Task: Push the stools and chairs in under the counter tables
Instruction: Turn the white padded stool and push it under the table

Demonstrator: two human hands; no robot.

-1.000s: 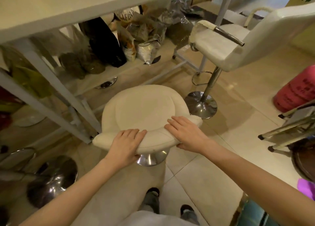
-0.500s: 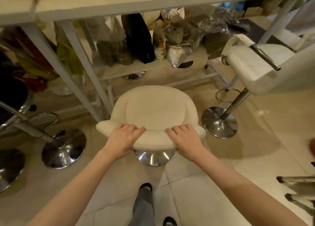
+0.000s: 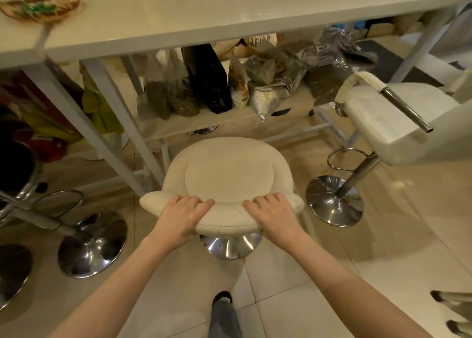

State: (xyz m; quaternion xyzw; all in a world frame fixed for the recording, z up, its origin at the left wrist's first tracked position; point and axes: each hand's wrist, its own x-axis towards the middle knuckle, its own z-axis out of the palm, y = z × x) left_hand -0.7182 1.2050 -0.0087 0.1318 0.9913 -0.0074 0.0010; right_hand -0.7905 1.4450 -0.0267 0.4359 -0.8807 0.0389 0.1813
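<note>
A cream round stool (image 3: 227,177) with a low curved backrest and a chrome disc base stands on the tiled floor just in front of the white counter table (image 3: 204,13). My left hand (image 3: 180,219) grips the left half of the backrest and my right hand (image 3: 274,215) grips the right half, fingers curled over its top. The stool's front edge lies close to the counter's lower shelf. A white bar chair (image 3: 398,123) with a chrome armrest stands tilted to the right, outside the counter. Another stool's chrome base (image 3: 92,243) shows at left.
Bags and packets (image 3: 204,82) crowd the lower shelf under the counter. White slanted counter legs (image 3: 120,123) stand left of the stool. A basket (image 3: 40,7) sits on the counter's left end. My foot (image 3: 222,299) is on the tiles below; furniture legs (image 3: 454,309) poke in at lower right.
The view has swung to face the counter squarely and the stool has turned with my hands to line up with it. Both hands have kept their grip on the backrest.
</note>
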